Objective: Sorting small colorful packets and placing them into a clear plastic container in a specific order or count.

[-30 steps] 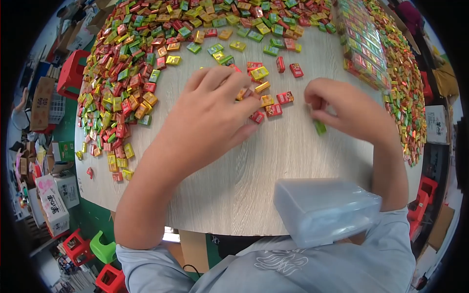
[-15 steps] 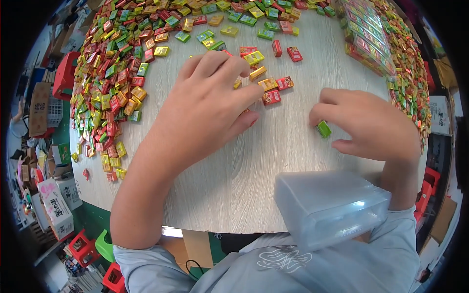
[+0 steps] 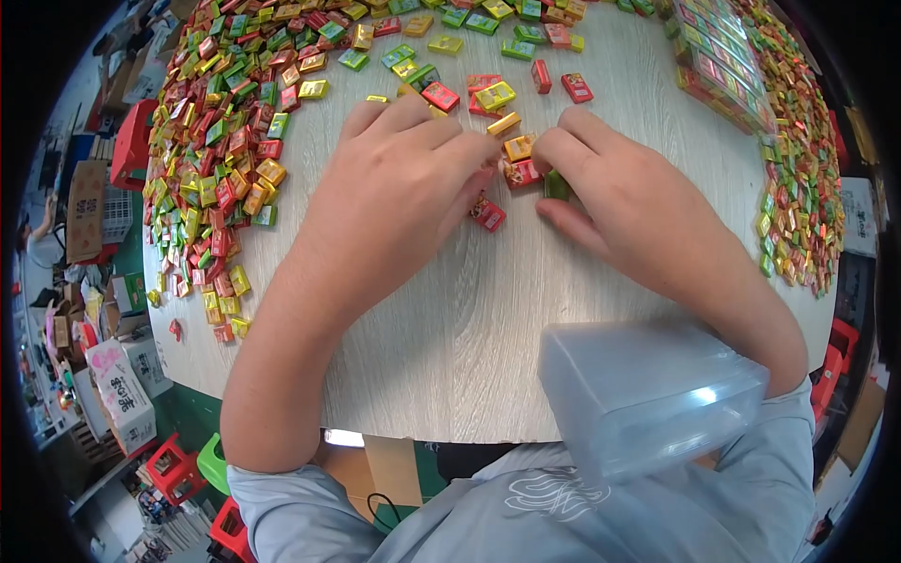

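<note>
My left hand (image 3: pixel 404 174) is over the middle of the table, its fingers curled down and the thumb near the index fingertip. Whatever lies between those fingertips is hidden. A small red box (image 3: pixel 487 214) shows just beside that thumb. My right hand (image 3: pixel 624 192) pinches a small green box (image 3: pixel 556 186), partly covered by the fingers. Between the two hands lie another red box (image 3: pixel 522 174) and an orange-yellow box (image 3: pixel 519 147), touching each other. Beyond them are a gold box (image 3: pixel 504 124) and a yellow box (image 3: pixel 495 95) resting on red ones.
A clear plastic container (image 3: pixel 648 394) sits at the near edge, by my right forearm. Heaps of small coloured boxes line the left (image 3: pixel 221 178) and right (image 3: pixel 798 178) sides. A clear-wrapped stack of boxes (image 3: pixel 721 70) stands at the far right of the table (image 3: pixel 432 357).
My right hand has moved left and away from me with the green box, close to my left hand. My left thumb and index finger have come nearer together. The view has shifted slightly.
</note>
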Demonstrator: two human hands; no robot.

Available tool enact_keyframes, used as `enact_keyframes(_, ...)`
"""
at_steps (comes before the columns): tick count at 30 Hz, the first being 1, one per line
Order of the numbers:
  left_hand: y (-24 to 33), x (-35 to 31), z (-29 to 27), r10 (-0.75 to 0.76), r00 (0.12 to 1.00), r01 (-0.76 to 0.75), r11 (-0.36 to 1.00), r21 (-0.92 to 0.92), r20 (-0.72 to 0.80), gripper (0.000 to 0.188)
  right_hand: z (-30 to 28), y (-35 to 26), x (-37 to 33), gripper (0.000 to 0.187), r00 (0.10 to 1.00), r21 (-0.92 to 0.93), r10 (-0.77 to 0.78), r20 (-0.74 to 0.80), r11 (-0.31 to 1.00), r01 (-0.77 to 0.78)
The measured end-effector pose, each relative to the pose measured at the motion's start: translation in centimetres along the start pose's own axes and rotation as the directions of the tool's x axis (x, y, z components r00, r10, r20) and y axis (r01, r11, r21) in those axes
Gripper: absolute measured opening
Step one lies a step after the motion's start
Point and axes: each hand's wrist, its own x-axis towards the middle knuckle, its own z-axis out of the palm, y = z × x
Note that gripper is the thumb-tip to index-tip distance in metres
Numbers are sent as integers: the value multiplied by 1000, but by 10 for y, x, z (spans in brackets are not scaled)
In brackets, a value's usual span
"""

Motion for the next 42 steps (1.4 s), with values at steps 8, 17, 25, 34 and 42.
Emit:
enact_keyframes(8, 10, 0, 5, -23, 1000, 23, 995, -93, 0, 22, 7, 2, 3, 26, 996, 68, -71, -55, 995, 75)
enact_keyframes(17, 15, 0, 3, 5, 999, 3, 986, -167, 50, 25, 1, 6, 0, 25, 1000, 77, 15, -11, 997, -15)
enact_keyframes(25, 11, 1, 5, 67, 997, -56, 972, -228, 44, 21, -15, 22, -6, 41, 1000, 57, -1, -7, 998, 1)
enact_keyframes(34, 10, 3, 8, -22, 999, 22, 1000, -2, -30, 22, -6, 4, -3, 35, 990, 36, 130, 55, 991, -133)
enact_keyframes(42, 13, 0, 6, 19, 1000, -17, 994, -107, 25, 25, -13, 10, -2, 22, 996, 68, 47, 79, 996, -53)
